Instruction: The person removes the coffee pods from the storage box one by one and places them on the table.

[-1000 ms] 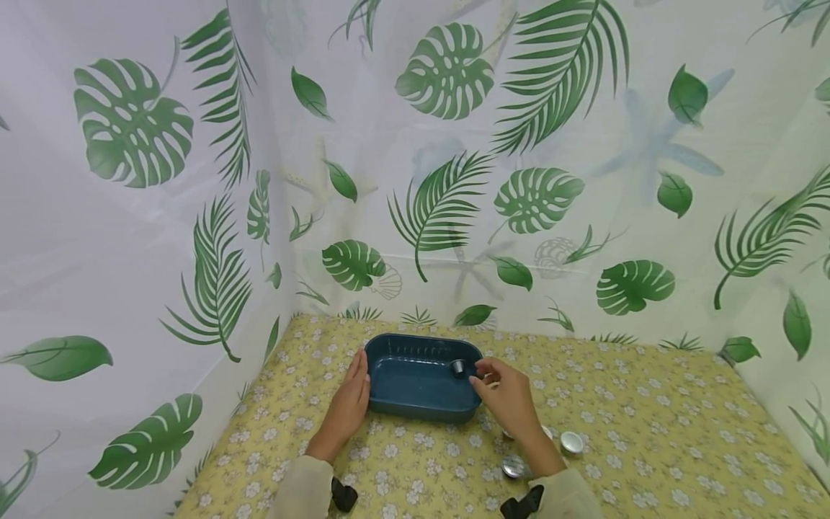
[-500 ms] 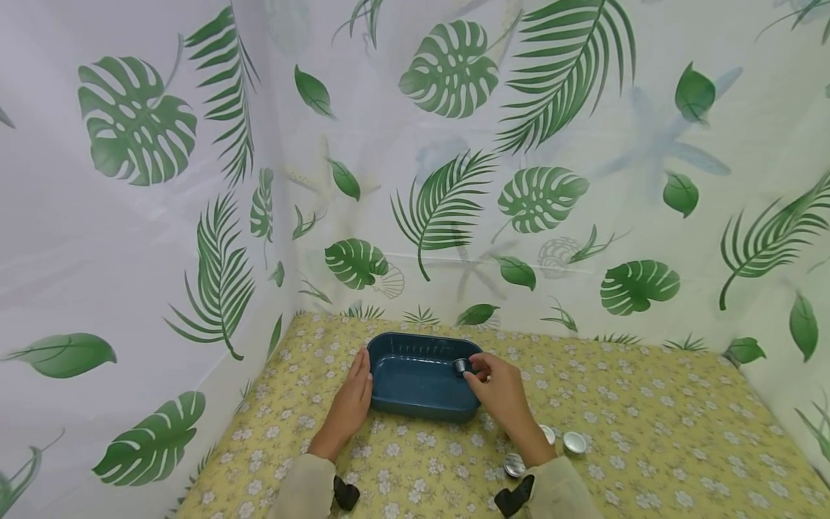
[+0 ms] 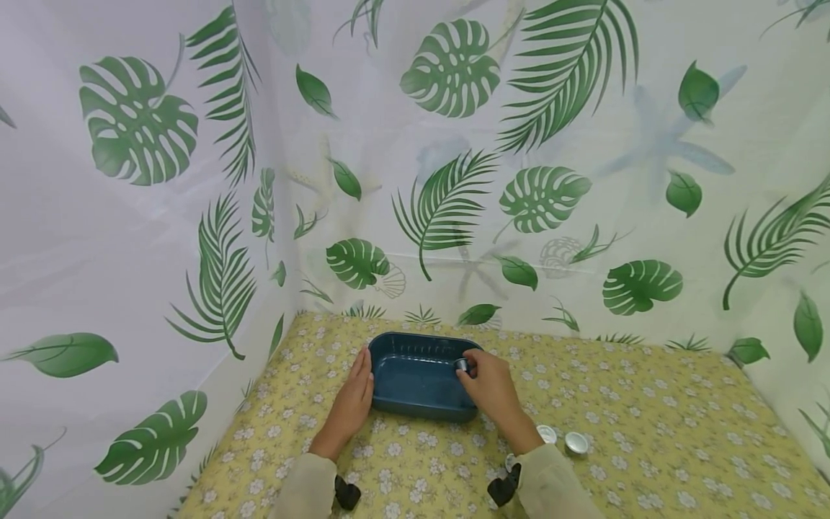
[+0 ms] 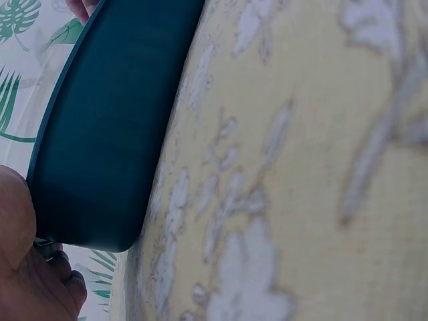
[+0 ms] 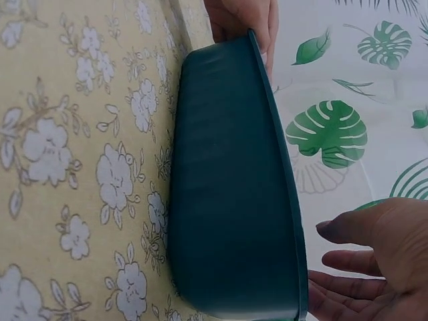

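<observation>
A dark blue rectangular tray [image 3: 415,412] with raised sides sits on the tabletop. My left hand [image 3: 350,400] presses on its left side, the fingers extended along the wall. At the tray's right end, my right hand [image 3: 489,382] reaches over the rim, thumb and fingers around a small silver cup [image 3: 462,365] inside. In the right wrist view the right hand [image 5: 374,261] is at the tray rim [image 5: 277,134], and the tray wall hides the silver cup. The left wrist view shows the left hand [image 4: 33,267] at one end of the tray [image 4: 107,134].
Several small round silver pieces lie on the cloth near my right forearm, including a silver-rimmed one [image 3: 576,442] and another [image 3: 546,434] beside it. A yellow flowered cloth [image 3: 648,404] covers the table. Leaf-printed white sheets [image 3: 570,108] enclose the back and sides.
My right hand has moved left from beside the tray's right rim to the silver cup, and its thumb and fingers have closed around it. The left hand stays against the tray.
</observation>
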A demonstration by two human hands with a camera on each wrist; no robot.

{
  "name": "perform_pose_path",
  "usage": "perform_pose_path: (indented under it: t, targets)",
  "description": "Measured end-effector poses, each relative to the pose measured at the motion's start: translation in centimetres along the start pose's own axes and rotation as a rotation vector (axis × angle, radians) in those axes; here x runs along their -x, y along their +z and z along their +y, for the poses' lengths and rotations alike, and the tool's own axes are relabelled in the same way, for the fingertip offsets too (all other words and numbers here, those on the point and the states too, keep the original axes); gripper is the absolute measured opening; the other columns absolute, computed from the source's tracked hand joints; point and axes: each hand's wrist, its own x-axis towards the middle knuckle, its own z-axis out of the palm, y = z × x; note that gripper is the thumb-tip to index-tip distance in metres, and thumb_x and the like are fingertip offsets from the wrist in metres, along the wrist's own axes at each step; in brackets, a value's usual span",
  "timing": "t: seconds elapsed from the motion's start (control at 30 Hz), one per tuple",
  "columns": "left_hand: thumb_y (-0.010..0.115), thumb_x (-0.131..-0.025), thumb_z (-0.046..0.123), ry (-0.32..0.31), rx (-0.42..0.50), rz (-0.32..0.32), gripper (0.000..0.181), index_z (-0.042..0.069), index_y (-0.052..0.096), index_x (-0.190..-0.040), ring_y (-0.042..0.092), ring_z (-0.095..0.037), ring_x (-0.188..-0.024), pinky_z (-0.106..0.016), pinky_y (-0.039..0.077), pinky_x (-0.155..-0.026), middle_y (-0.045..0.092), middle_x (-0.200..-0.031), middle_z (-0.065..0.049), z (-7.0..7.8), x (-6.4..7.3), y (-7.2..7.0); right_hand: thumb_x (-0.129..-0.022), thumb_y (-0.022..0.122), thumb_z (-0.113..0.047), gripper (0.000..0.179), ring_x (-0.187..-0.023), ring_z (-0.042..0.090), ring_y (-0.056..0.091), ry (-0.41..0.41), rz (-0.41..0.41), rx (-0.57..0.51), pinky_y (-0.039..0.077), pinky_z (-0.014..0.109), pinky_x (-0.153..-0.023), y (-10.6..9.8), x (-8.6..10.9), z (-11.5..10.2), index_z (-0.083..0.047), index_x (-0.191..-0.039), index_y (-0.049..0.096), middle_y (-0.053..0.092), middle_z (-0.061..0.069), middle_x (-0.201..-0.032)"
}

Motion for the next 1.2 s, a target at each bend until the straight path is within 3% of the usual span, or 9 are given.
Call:
perform_pose_path:
  t: [0.17,0.4,1.2]
  targets:
    - [0.034,-0.114,0.019,0.002,0.0,0.004,0.057,-0.001,0.011,-0.161,0.014,-0.034,-0.154,-0.056,0.029,-0.117,0.001,-0.17,-0.013,-0.1,0.0,0.2,-0.091,0.078,-0.012,0.037,-0.077,0.02,0.065,0.007,-0.035,0.077,0.056,0.037,-0.066,0.4,-0.4,-0.1,0.005,-0.123,0.068,0.072,0.018,-0.103]
    - [0.033,-0.114,0.021,-0.015,0.008,0.0,0.057,0.001,0.011,-0.162,0.013,-0.031,-0.155,-0.054,0.028,-0.118,0.001,-0.17,-0.01,-0.1,-0.1,0.0,-0.093,0.076,-0.013,0.039,-0.1,0.035,0.068,0.026,-0.064,0.16,0.058,0.048,-0.081,0.9,-0.5,-0.6,0.005,-0.126,0.066,0.07,0.022,-0.114]
    - [0.033,-0.114,0.021,-0.008,-0.006,-0.007,0.056,0.001,0.012,-0.162,0.013,-0.031,-0.155,-0.054,0.028,-0.118,0.001,-0.17,-0.01,-0.2,0.1,0.0,-0.095,0.073,-0.012,0.036,-0.099,0.036,0.068,0.029,-0.112,0.338,0.059,0.047,-0.08,2.8,-1.6,-0.7,0.006,-0.125,0.065,0.068,0.024,-0.112]
